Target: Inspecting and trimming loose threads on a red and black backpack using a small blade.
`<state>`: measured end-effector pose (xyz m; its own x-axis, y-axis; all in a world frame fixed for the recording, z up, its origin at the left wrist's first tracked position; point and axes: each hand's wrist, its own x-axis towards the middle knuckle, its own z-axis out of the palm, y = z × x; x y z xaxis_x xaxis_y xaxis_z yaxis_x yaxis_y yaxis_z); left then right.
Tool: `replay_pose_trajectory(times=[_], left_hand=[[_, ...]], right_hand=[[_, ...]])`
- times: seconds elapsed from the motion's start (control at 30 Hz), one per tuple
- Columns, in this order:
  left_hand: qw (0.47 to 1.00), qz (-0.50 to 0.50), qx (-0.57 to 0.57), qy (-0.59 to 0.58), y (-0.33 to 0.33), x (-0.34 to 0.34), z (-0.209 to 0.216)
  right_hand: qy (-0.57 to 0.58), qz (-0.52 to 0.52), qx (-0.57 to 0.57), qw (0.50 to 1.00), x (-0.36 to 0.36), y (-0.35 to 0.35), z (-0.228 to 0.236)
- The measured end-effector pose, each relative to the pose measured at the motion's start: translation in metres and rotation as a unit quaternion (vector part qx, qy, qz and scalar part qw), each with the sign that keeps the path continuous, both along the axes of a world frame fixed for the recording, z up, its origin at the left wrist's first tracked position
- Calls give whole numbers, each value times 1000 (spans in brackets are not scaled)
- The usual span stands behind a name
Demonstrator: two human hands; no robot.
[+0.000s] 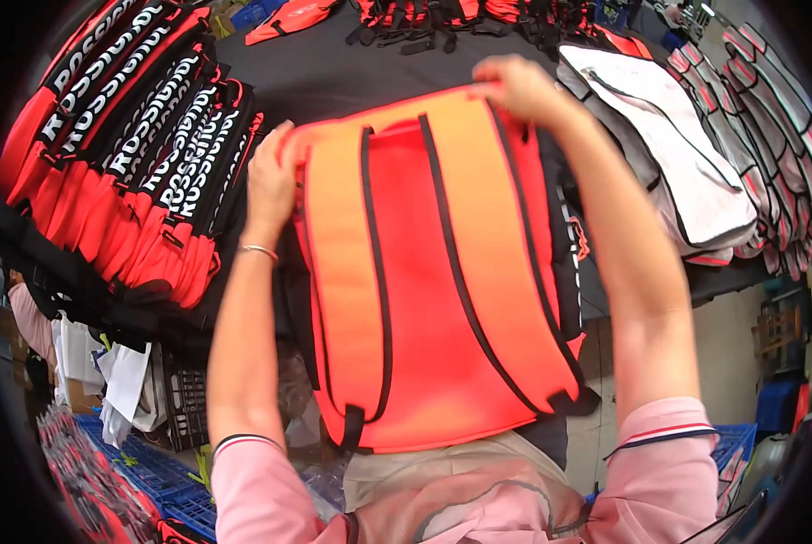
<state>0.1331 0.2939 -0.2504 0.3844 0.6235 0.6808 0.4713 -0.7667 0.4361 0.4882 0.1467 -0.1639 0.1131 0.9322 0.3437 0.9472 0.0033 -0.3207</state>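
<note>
A red backpack [420, 308] with two orange shoulder straps edged in black lies against my front, its strap side facing up and its top pointing away from me. My left hand [273, 177] grips its upper left edge, fingers curled around the side. At the upper right corner, my right hand [522, 88] is closed on the backpack's edge, slightly blurred. Black webbing ends hang from the straps' lower corners. The backpack's front face is turned down and hidden, though black side fabric shows along the right.
Stacked red and black bags with white lettering [152, 172] fill the table's left. White and grey bag pieces [669, 145] are piled at right. More red pieces with black straps [442, 18] lie along the far side of the black tabletop [306, 68]. Blue crates [143, 467] stand below left.
</note>
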Motion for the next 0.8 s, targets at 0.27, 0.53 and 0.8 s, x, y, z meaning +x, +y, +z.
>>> replay_pose_trajectory(times=[0.27,0.53,0.8], left_hand=[[978,-22,-175,110,-47,-14,-62],[951,-196,149,187,-124,-20,-8],[997,-11,-78,-25,-16,54,44]], right_hand=[[-127,-96,-24,987,-25,-72,-168],[37,167,118,978,-61,-157,-111],[323,188,260,891,59,-38,-145]])
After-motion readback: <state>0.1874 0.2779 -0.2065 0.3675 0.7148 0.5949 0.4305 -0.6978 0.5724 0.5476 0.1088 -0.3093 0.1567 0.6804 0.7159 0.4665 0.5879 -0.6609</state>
